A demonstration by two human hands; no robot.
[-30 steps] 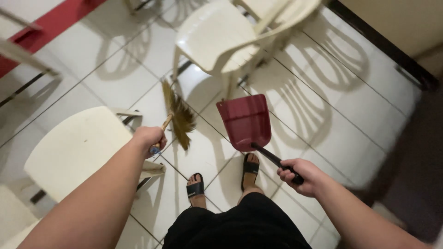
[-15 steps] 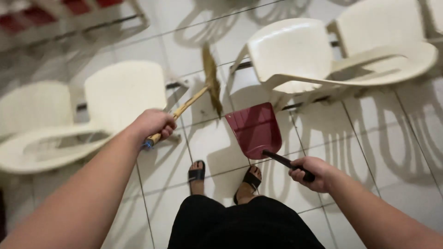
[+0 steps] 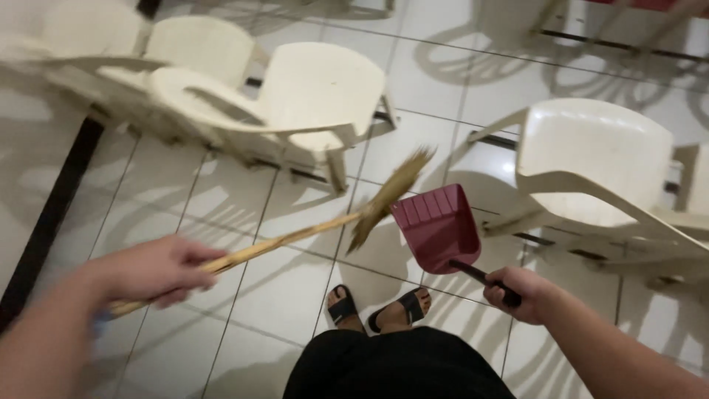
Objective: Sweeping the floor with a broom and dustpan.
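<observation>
My left hand (image 3: 151,270) grips the wooden handle of a straw broom (image 3: 384,196). The handle slants up to the right, and the bristle head hangs just left of the dustpan. My right hand (image 3: 517,290) holds the black handle of a dark red dustpan (image 3: 436,225), whose scoop is raised above the floor in front of me. My two feet in black sandals (image 3: 377,309) stand on the white tiles below the dustpan.
White plastic chairs stand on the tiled floor: one ahead in the centre (image 3: 314,100), one at the left (image 3: 96,55), one at the right (image 3: 605,166). A dark strip (image 3: 52,214) runs along the floor at the left.
The view has swung, so the chairs sit differently around me. The broom has tilted from nearly upright to slanting right, its head now close to the dustpan. The dustpan stays held in front.
</observation>
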